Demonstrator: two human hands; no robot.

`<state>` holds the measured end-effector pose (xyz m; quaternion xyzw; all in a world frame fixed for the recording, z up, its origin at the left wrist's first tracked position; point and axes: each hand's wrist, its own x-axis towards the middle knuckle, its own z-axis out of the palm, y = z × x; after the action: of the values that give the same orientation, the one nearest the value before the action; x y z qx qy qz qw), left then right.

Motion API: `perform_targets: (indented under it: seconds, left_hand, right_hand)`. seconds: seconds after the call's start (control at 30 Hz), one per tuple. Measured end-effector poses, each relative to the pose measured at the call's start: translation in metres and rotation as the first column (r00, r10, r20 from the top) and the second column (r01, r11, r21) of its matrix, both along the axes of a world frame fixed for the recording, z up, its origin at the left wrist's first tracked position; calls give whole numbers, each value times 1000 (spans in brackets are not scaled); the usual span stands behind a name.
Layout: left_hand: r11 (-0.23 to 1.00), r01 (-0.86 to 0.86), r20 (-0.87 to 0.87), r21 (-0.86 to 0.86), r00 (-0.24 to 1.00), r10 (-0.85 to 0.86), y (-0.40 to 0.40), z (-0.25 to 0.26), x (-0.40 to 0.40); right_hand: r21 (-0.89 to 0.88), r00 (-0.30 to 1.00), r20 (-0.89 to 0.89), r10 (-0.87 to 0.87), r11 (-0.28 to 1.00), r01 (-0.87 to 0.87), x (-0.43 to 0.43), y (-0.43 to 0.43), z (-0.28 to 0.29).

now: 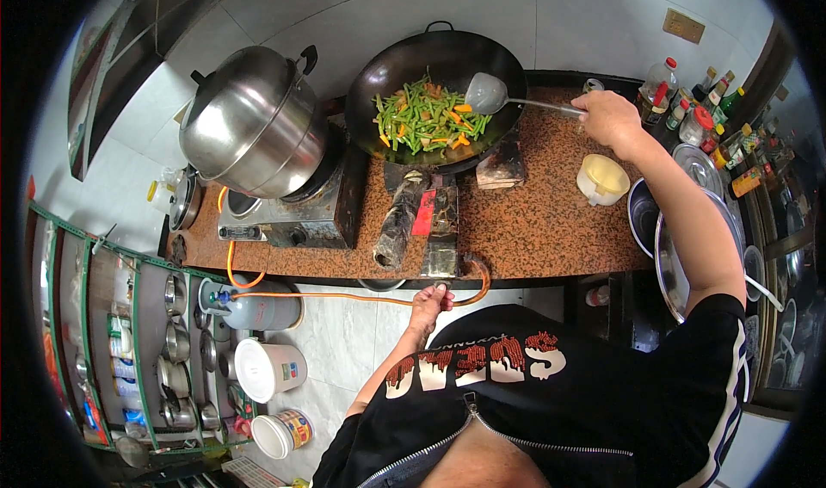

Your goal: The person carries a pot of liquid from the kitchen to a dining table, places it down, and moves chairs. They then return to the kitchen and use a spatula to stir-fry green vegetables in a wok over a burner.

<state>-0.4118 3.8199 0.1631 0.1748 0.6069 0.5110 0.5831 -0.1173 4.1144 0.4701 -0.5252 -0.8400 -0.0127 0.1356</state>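
My right hand (606, 121) grips the handle of a metal wok spatula (488, 93), whose blade rests at the right side of the food. Cut green beans with orange pieces and bits of what may be meat, a stir-fry (429, 117), lie in a large dark wok (445, 49). The wok sits on a gas burner (441, 252) with a red patch on its body. My left hand (431, 304) is at the burner's front end, just past the counter edge, fingers curled around a small control knob that they mostly hide.
A steel domed steamer pot (258, 126) stands on a gas stove (303, 223) at left. An orange gas hose (348, 297) runs from a gas cylinder (258, 304). A yellowish plastic tub (602, 178), metal basins (671, 255) and several seasoning bottles (697, 126) crowd the right side.
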Motion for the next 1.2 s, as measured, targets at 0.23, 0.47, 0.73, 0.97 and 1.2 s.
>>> perform_targets:
  seconds: [0.23,0.47,0.73,0.97,1.2]
  left_hand:
    - [1000,-14,38,28,999,13,-2,-2,-1]
    - [1000,-6,24,11,1000,6,-5,-3,-1]
    - [998,52,75,38,996,-54,1,-4,-4]
    - [988,148,93,-49,985,-143,1,8,-12]
    - [987,102,122,-128,989,-86,1,15,-6]
  right_hand:
    - [-4,963,226,-143,989,148,-19,-23,32]
    - [-179,994,58,-91,979,100,-25,-9,5]
    - [-154,996,-87,35,987,-49,-5,41,-50]
    - [-305,981,-171,-90,952,33,-2,-12,-15]
    - [-318,958,-283,-41,947,-54,20,-26,-25]
